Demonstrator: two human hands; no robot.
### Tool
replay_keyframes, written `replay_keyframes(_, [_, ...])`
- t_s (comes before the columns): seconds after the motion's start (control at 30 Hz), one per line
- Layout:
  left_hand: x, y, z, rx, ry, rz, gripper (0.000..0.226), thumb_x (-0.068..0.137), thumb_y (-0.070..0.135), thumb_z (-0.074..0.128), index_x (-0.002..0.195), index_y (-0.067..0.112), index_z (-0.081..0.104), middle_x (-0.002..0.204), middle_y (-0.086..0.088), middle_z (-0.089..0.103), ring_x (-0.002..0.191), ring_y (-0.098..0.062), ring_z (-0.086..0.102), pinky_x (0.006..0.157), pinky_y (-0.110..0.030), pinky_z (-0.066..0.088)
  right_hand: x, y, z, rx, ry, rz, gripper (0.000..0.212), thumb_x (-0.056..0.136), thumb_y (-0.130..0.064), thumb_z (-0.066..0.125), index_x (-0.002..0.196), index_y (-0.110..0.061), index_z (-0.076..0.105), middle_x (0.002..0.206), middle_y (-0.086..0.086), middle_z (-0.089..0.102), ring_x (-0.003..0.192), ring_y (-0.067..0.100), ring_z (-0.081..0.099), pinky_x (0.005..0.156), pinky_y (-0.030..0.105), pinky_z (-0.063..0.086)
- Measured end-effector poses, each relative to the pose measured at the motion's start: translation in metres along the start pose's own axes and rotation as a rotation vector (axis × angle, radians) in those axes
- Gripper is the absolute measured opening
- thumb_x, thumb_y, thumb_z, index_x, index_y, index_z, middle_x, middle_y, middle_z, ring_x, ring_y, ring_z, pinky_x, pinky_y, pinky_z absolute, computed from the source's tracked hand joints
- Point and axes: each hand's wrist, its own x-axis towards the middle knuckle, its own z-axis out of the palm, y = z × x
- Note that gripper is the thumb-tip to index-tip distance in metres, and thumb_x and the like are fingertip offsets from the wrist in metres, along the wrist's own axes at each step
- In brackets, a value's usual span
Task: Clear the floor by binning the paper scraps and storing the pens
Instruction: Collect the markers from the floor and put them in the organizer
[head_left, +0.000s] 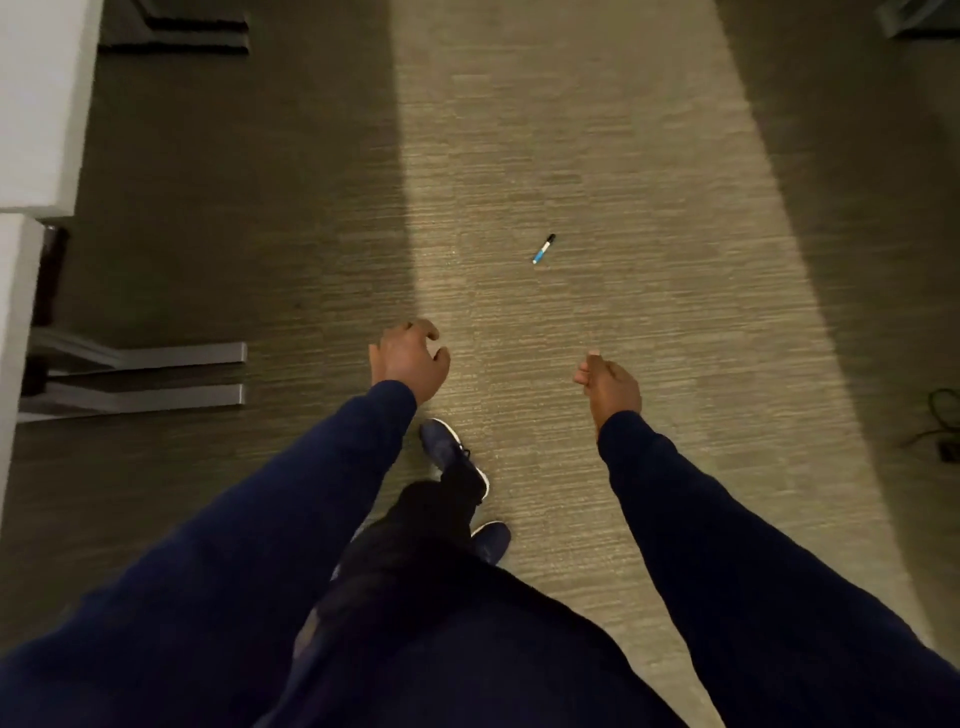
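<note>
View from above, looking down at a person standing on a carpeted floor (597, 156), both arms in dark blue sleeves stretched forward. A lit strip of carpet runs up the middle, with darker shadow on either side.

The left hand (410, 361) hangs over the carpet, its grip loosely curled with fingers bent and apart, holding nothing. The right hand (610, 384) hangs level with it, its grip curled into a loose fist, with nothing visible in it.

1 pen (544, 249), blue and white with a black cap, lies on the lit carpet ahead of both hands, well apart from them and slightly nearer the right hand. It lies at a slant, cap end farther away.

2 dark blue shoes (452, 452) show below the hands. At the left edge stand white worktops (36, 104) on grey metal feet (156, 374). A dark cable (940, 421) lies at the far right.
</note>
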Motion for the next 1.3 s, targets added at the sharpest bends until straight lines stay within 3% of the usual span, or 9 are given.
replay_keyframes(0.27, [0.079, 0.009, 0.043, 0.115, -0.198, -0.099, 0.028, 0.092, 0.032, 0.057, 0.115, 0.018, 0.065, 0.119, -0.007, 0.065, 0.111, -0.031, 0.060, 0.102, -0.043, 0.042, 0.096, -0.005, -0.003, -0.247, -0.059, 0.151, 0.040, 0.099, -0.041, 0.055, 0.109, -0.005, 0.070, 0.111, 0.011, 0.074, 0.107, 0.030, 0.067, 0.102, 0.045, 0.050])
replay_keyframes(0.43, [0.141, 0.019, 0.070, 0.163, -0.312, -0.125, 0.030, 0.093, 0.036, 0.055, 0.115, 0.018, 0.062, 0.115, -0.007, 0.066, 0.106, -0.031, 0.061, 0.098, -0.042, 0.046, 0.179, -0.019, 0.002, -0.301, -0.042, 0.194, 0.025, 0.095, -0.038, 0.056, 0.094, -0.016, 0.067, 0.108, 0.007, 0.074, 0.094, 0.023, 0.063, 0.092, 0.038, 0.050])
replay_keyframes(0.5, [0.165, 0.020, 0.085, 0.186, -0.331, -0.126, 0.031, 0.092, 0.038, 0.055, 0.115, 0.018, 0.065, 0.114, -0.009, 0.067, 0.104, -0.032, 0.062, 0.092, -0.040, 0.048, 0.212, -0.015, 0.005, -0.321, -0.046, 0.206, 0.022, 0.094, -0.040, 0.056, 0.088, -0.020, 0.064, 0.110, 0.009, 0.074, 0.097, 0.026, 0.064, 0.096, 0.041, 0.051])
replay_keyframes(0.67, [0.219, 0.002, 0.149, 0.217, -0.374, -0.160, 0.032, 0.093, 0.039, 0.058, 0.115, 0.018, 0.067, 0.114, -0.010, 0.067, 0.103, -0.033, 0.064, 0.087, -0.039, 0.051, 0.310, 0.022, 0.012, -0.430, -0.102, 0.296, 0.043, 0.098, -0.047, 0.050, 0.117, -0.012, 0.065, 0.116, 0.007, 0.072, 0.111, 0.028, 0.065, 0.099, 0.041, 0.050])
replay_keyframes(0.87, [0.283, -0.062, 0.283, 0.247, -0.492, -0.325, 0.041, 0.095, 0.038, 0.056, 0.127, 0.015, 0.063, 0.123, -0.016, 0.066, 0.111, -0.039, 0.062, 0.097, -0.046, 0.051, 0.453, 0.115, 0.019, -0.546, -0.089, 0.398, 0.044, 0.098, -0.047, 0.048, 0.117, -0.011, 0.064, 0.117, 0.006, 0.071, 0.110, 0.028, 0.065, 0.096, 0.041, 0.049])
replay_keyframes(1.03, [0.329, -0.109, 0.400, 0.270, -0.584, -0.319, 0.038, 0.092, 0.039, 0.061, 0.122, 0.017, 0.063, 0.127, -0.015, 0.063, 0.114, -0.038, 0.061, 0.100, -0.047, 0.049, 0.566, 0.197, 0.024, -0.708, -0.044, 0.394, 0.046, 0.098, -0.043, 0.046, 0.111, -0.004, 0.067, 0.101, 0.005, 0.070, 0.085, 0.024, 0.062, 0.074, 0.029, 0.042])
replay_keyframes(1.13, [0.359, -0.135, 0.456, 0.212, -0.565, -0.376, 0.036, 0.092, 0.040, 0.061, 0.118, 0.014, 0.061, 0.126, -0.015, 0.062, 0.112, -0.038, 0.060, 0.098, -0.045, 0.049, 0.619, 0.240, 0.028, -0.761, 0.019, 0.403, 0.039, 0.097, -0.038, 0.047, 0.090, -0.004, 0.064, 0.075, 0.006, 0.061, 0.064, 0.022, 0.054, 0.055, 0.028, 0.034])
replay_keyframes(1.2, [0.376, -0.153, 0.487, 0.178, -0.524, -0.430, 0.040, 0.093, 0.041, 0.060, 0.121, 0.013, 0.059, 0.129, -0.015, 0.060, 0.112, -0.036, 0.060, 0.095, -0.043, 0.048, 0.647, 0.267, 0.028, -0.817, 0.048, 0.430, 0.043, 0.098, -0.039, 0.046, 0.093, 0.000, 0.064, 0.071, 0.007, 0.061, 0.068, 0.027, 0.058, 0.059, 0.030, 0.036])
replay_keyframes(1.3, [0.395, -0.179, 0.522, 0.179, -0.426, -0.548, 0.050, 0.094, 0.040, 0.059, 0.132, 0.009, 0.051, 0.138, -0.017, 0.052, 0.116, -0.038, 0.057, 0.092, -0.045, 0.048, 0.676, 0.305, 0.021, -0.823, 0.145, 0.459, 0.054, 0.097, -0.043, 0.052, 0.121, 0.004, 0.061, 0.113, 0.017, 0.070, 0.105, 0.035, 0.066, 0.088, 0.038, 0.051])
